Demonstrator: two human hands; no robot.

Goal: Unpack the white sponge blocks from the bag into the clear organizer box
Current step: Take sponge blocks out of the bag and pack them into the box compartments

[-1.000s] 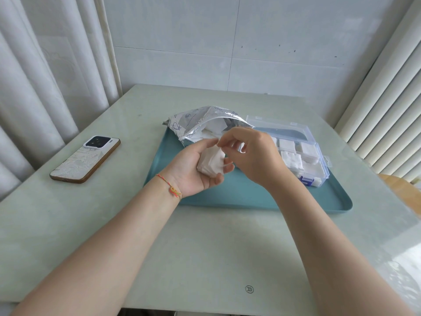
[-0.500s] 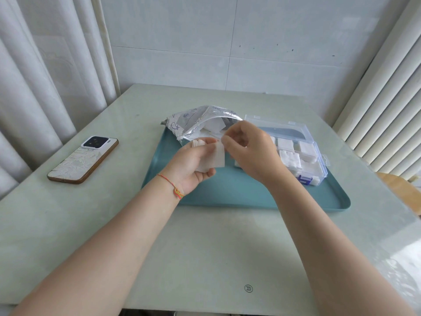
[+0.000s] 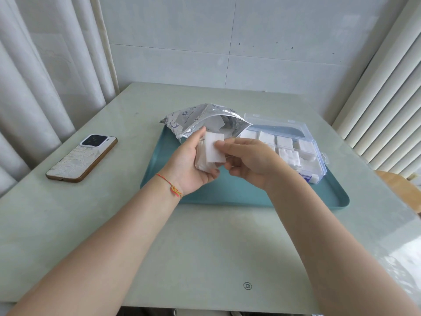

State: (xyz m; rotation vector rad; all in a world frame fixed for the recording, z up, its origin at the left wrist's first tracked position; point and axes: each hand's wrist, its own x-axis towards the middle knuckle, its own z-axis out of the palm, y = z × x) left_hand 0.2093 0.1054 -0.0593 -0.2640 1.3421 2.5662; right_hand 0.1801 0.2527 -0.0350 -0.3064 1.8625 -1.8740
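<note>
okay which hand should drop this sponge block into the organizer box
Right. The right hand already pinches the top sponge block and sits beside the organizer box; the left hand cradles the stack.

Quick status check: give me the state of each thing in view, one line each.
Bag: open, lying on the tray, mouth toward the person.
Organizer box: lid open, compartments partly filled with white blocks.
Sponge blocks: stack held in both hands, above the tray.
Left hand: closed around the stack.
Right hand: pinching the top block.
Tray: flat on the table.
Phone: face down on the table.
</note>
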